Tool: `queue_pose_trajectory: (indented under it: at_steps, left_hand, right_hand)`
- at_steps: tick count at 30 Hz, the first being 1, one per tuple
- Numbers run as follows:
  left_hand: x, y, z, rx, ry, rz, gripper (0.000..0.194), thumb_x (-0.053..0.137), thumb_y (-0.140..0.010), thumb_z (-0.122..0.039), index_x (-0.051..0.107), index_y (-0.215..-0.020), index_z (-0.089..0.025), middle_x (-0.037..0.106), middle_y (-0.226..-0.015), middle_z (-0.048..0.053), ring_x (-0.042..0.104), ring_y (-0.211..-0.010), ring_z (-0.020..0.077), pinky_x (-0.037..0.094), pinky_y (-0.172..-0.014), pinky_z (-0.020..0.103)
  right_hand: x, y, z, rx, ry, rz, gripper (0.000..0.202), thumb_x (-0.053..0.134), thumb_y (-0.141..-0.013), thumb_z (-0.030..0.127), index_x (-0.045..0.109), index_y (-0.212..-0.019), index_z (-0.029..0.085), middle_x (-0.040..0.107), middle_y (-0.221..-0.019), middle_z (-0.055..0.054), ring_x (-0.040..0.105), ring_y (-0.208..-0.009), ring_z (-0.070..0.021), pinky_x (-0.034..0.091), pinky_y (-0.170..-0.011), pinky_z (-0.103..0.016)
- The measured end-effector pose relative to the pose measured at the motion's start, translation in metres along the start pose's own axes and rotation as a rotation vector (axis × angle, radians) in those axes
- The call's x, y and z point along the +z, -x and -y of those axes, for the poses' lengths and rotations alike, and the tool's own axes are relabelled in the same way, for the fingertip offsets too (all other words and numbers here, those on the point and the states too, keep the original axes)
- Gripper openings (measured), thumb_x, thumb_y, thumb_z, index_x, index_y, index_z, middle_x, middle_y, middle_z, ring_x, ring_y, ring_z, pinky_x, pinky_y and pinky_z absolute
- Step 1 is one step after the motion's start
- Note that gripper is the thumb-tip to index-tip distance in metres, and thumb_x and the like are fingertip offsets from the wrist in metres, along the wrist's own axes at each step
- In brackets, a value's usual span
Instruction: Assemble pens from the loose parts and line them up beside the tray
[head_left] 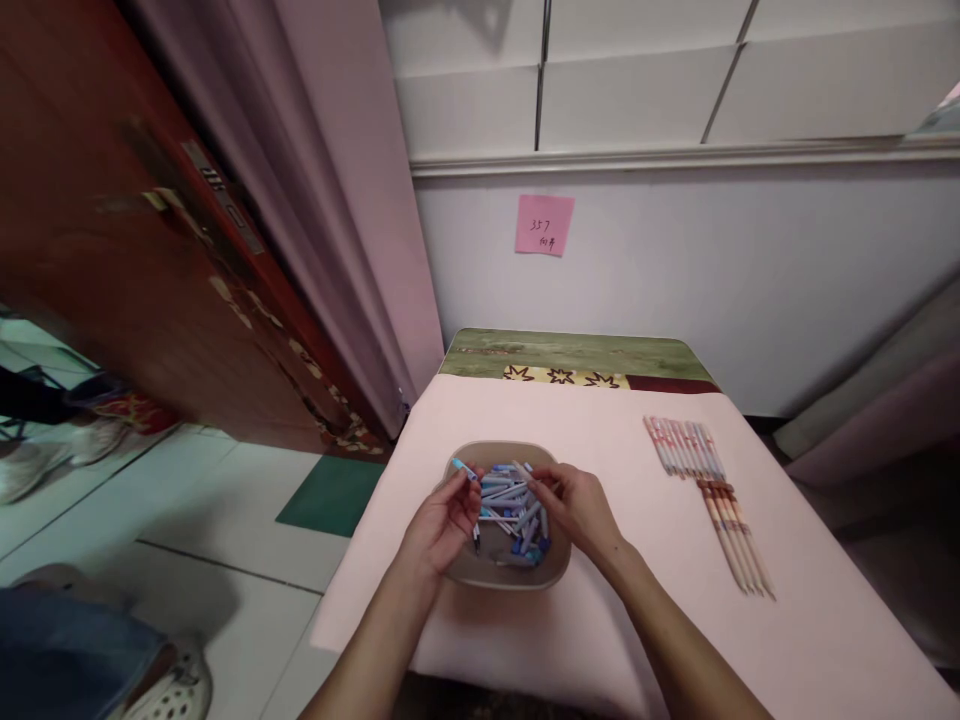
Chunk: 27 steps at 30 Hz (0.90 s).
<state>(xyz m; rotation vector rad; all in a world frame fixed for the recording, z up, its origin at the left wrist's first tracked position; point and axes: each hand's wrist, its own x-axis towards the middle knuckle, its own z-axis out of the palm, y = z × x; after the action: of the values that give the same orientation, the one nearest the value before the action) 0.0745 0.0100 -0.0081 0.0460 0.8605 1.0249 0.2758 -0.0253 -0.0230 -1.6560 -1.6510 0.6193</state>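
Left hand [445, 518]: palm turned up; thumb and fingers pinched on a slim, light-blue-tipped pen [465, 469], held over the basin's left rim.
Right hand [577, 502]: thumb and fingertips clamped on a pale, slender stick [522, 472], over the basin's far right part; exact type I cannot tell.
Basin [510, 583]: smooth, grey-beige, rounded square; stands on the cloth between both hands.
Loose pens [517, 507]: hard, slim cylinders in white, blue and lilac, crossed at random inside the basin.
Pink-grey pens [684, 447]: slender, side by side on the cloth, well right of the basin.
Brown-topped pens [736, 540]: pale barrels, a parallel row just below the pink-grey pens.
Cloth [607, 425]: matt, pale pink, draped over the table.
Table [585, 350]: rounded corners, green wood-grain strip exposed along the far edge.
Note [544, 225]: square pink paper, handwritten, on the smooth wall [712, 260].
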Motion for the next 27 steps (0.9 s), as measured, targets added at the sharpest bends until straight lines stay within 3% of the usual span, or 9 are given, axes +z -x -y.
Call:
queue_pose_trajectory:
  at_steps: [5, 12, 16, 20, 24, 27]
  left_hand:
    - [0.002, 0.001, -0.007, 0.068, 0.016, -0.017, 0.013, 0.049, -0.089, -0.007, 0.062, -0.086, -0.007, 0.067, -0.074, 0.009, 0.06, -0.054, 0.0072, 0.051, -0.047, 0.013]
    - [0.0, -0.003, -0.002, 0.029, -0.002, 0.029, 0.01, 0.052, -0.088, -0.011, 0.059, -0.081, -0.01, 0.064, -0.069, 0.005, 0.057, -0.049, 0.0074, 0.046, -0.041, 0.015]
    - [0.0, -0.003, 0.001, 0.032, 0.002, -0.005, 0.01, 0.053, -0.088, -0.01, 0.059, -0.08, -0.009, 0.065, -0.069, 0.006, 0.058, -0.051, 0.0075, 0.048, -0.043, 0.014]
    - [0.0, -0.001, 0.01, 0.039, -0.025, -0.062, 0.01, 0.052, -0.087, -0.005, 0.062, -0.085, -0.008, 0.069, -0.075, 0.009, 0.063, -0.056, 0.009, 0.053, -0.049, 0.015]
    - [-0.001, 0.002, 0.026, -0.004, -0.087, -0.028, 0.012, 0.058, -0.083, -0.006, 0.064, -0.093, -0.007, 0.072, -0.081, 0.01, 0.065, -0.058, 0.0111, 0.054, -0.05, 0.018]
    - [-0.002, 0.004, 0.037, -0.021, -0.088, -0.005, 0.011, 0.062, -0.08, -0.005, 0.064, -0.09, -0.009, 0.072, -0.081, 0.008, 0.068, -0.063, 0.0137, 0.057, -0.056, 0.021]
  right_hand:
    - [-0.012, -0.004, -0.002, 0.015, 0.124, -0.019, 0.018, 0.056, -0.084, 0.033, 0.071, -0.085, 0.024, 0.07, -0.075, -0.002, 0.062, -0.066, -0.0161, 0.041, -0.06, -0.023]
    - [0.007, 0.004, 0.009, -0.097, 0.181, 0.245, 0.016, 0.06, -0.082, 0.031, 0.073, -0.092, 0.026, 0.073, -0.088, -0.002, 0.065, -0.08, -0.0189, 0.044, -0.071, -0.025]
    - [0.006, 0.0, 0.003, -0.056, 0.117, 0.126, 0.026, 0.057, -0.085, 0.032, 0.07, -0.107, 0.026, 0.072, -0.099, -0.004, 0.065, -0.088, -0.0197, 0.046, -0.078, -0.028]
    - [0.0, -0.001, -0.001, -0.017, 0.0, 0.018, 0.021, 0.057, -0.085, 0.033, 0.073, -0.095, 0.024, 0.073, -0.086, -0.003, 0.065, -0.076, -0.0187, 0.046, -0.068, -0.027]
    - [0.004, 0.009, 0.009, -0.006, -0.236, -0.054, 0.023, 0.055, -0.086, 0.036, 0.071, -0.087, 0.021, 0.069, -0.071, -0.002, 0.058, -0.059, -0.0149, 0.044, -0.055, -0.024]
    - [0.009, 0.016, 0.02, -0.048, -0.282, -0.064, 0.018, 0.061, -0.082, 0.035, 0.07, -0.089, 0.021, 0.066, -0.072, -0.001, 0.055, -0.054, -0.0126, 0.043, -0.052, -0.023]
